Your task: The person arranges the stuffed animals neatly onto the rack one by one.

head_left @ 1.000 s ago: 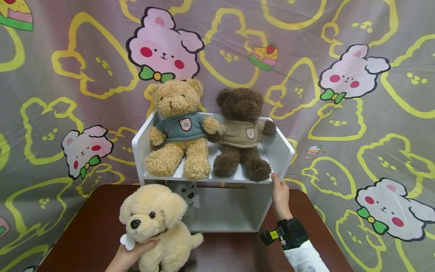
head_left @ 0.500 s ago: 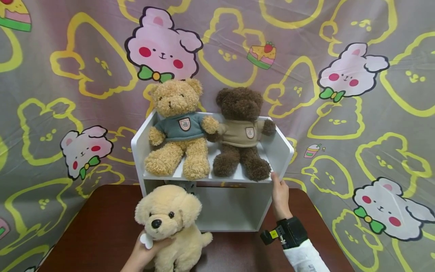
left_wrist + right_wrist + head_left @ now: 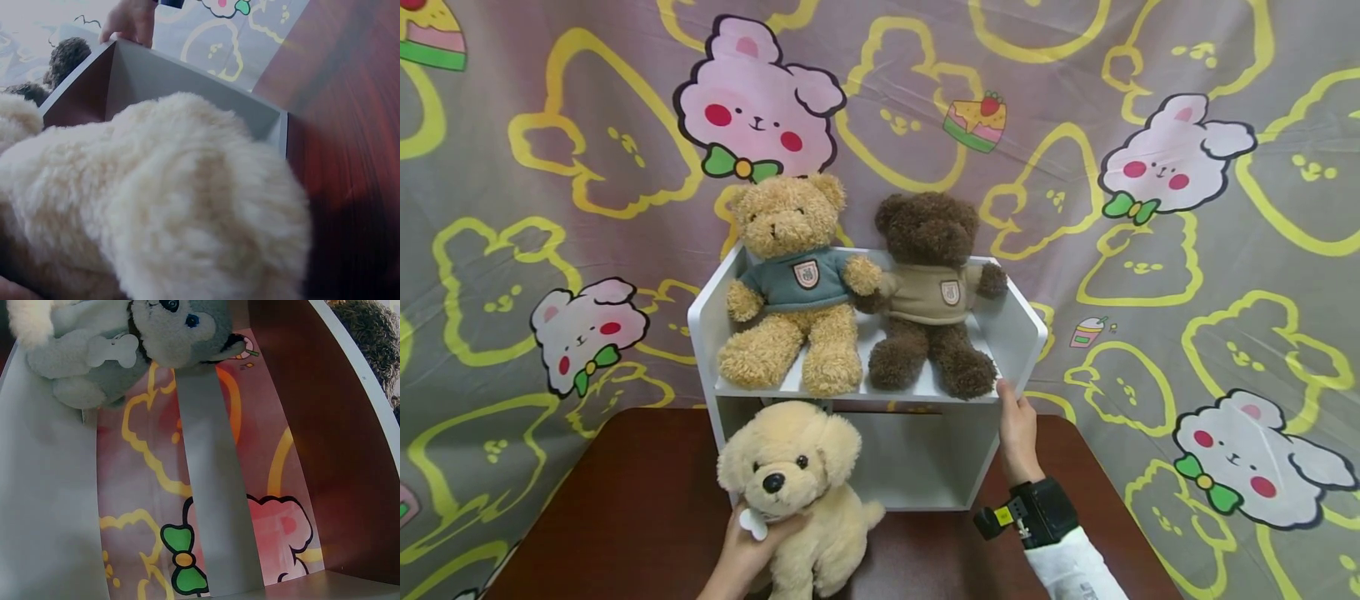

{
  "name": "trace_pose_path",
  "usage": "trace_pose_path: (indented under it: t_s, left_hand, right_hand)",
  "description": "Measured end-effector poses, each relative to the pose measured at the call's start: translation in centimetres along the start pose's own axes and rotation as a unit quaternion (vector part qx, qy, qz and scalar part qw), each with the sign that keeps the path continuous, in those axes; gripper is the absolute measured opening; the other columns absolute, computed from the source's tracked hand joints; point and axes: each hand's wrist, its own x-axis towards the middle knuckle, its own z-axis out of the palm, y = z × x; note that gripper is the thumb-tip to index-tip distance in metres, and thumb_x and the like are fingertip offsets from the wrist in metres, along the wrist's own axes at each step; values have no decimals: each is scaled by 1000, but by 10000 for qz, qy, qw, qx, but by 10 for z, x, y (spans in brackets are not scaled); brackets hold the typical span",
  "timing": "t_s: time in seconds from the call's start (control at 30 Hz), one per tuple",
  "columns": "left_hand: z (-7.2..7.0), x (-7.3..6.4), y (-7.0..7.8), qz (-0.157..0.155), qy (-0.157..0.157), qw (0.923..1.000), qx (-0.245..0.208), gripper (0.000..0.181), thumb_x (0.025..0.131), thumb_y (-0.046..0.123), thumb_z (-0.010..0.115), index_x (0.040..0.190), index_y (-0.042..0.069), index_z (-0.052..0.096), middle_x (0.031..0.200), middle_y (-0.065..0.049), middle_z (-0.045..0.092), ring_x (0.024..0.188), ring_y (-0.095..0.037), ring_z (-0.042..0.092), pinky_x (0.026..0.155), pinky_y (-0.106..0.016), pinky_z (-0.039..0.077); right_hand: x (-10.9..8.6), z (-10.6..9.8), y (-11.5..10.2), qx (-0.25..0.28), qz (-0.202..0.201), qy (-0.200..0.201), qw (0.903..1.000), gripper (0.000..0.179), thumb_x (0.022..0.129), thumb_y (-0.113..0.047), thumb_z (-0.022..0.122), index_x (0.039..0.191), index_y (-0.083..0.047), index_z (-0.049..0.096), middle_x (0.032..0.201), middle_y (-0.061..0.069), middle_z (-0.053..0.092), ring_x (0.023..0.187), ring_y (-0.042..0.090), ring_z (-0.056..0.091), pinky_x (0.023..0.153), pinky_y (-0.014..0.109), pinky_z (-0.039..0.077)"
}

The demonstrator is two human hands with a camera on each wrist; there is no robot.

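Note:
A cream plush dog [image 3: 831, 533] with a white bone-shaped tag is held before the left side of a white two-tier shelf [image 3: 1022, 329]. My left hand [image 3: 748, 542] grips it by the chest, under the chin; its fluffy fur [image 3: 187, 187] fills much of the left wrist view. At the right, my right hand [image 3: 1019, 433] holds the front edge of the shelf's upper board. A grey-and-white plush husky [image 3: 181, 331] sits inside the lower compartment at its left end, seen in the right wrist view; in the head view the dog hides it.
A tan teddy bear [image 3: 801, 275] in a blue sweater and a dark brown bear [image 3: 934, 292] in a khaki sweater sit side by side on the upper tier. The shelf stands on a dark red-brown table [image 3: 625, 500], before a cartoon-printed curtain [image 3: 917, 50].
My left hand has carried the plush dog to the right and slightly up, toward the lower compartment, so it now covers the husky in the head view. My right hand stays put.

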Motion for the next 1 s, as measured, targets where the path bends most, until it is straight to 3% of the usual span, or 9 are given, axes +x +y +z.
trace_pose_path:
  t_s: [0.13,0.27,0.4,0.5,0.67,0.83,1.0]
  left_hand:
    - [8,1,0,35,124,9999,112,60,60,2,81,113,2,53,103,3,59,92,-1,55,80,-16,43]
    - [16,1,2,-150,156,9994,282,65,62,7,82,118,3,49,112,-7,56,96,-1,51,84,-17,41]
    - [25,1,2,-385,267,9978,468,71,63,12,82,123,4,44,119,-9,52,100,-1,47,87,-16,37]
    - [30,1,0,-239,340,9976,546,69,64,12,82,121,3,44,118,-9,51,101,-2,46,88,-15,35]
    - [40,2,-4,269,465,9965,646,62,63,12,82,115,2,50,111,-8,56,99,-5,48,87,-18,37]
    - [51,6,-7,427,481,9972,388,55,61,9,83,109,3,55,104,-5,59,94,-5,52,84,-19,41]
    - [61,7,-12,890,532,9946,97,48,59,6,83,101,4,60,98,-3,62,90,-4,55,81,-19,44]
  right_hand:
    - [2,-1,1,-12,25,75,10000,66,95,-43,36,140,3,26,146,22,23,133,35,20,107,50,15]
    - [3,-1,1,-24,13,135,9999,65,95,-42,37,139,5,28,145,23,24,133,36,20,107,50,16]
    - [3,0,1,2,-26,114,9999,64,95,-41,37,139,5,29,144,23,25,133,36,21,106,51,16]
    - [2,1,1,24,-8,109,9999,64,95,-42,37,139,4,28,145,22,24,133,35,20,106,51,15]
    - [2,1,2,41,29,82,10000,65,95,-43,36,141,2,26,146,20,22,134,34,18,107,51,14]
    - [2,1,2,-12,49,54,10000,66,95,-44,36,141,2,27,146,20,22,134,34,18,107,50,14]
    - [2,1,2,44,25,48,10000,65,95,-44,36,140,2,27,146,20,23,134,34,19,107,51,14]
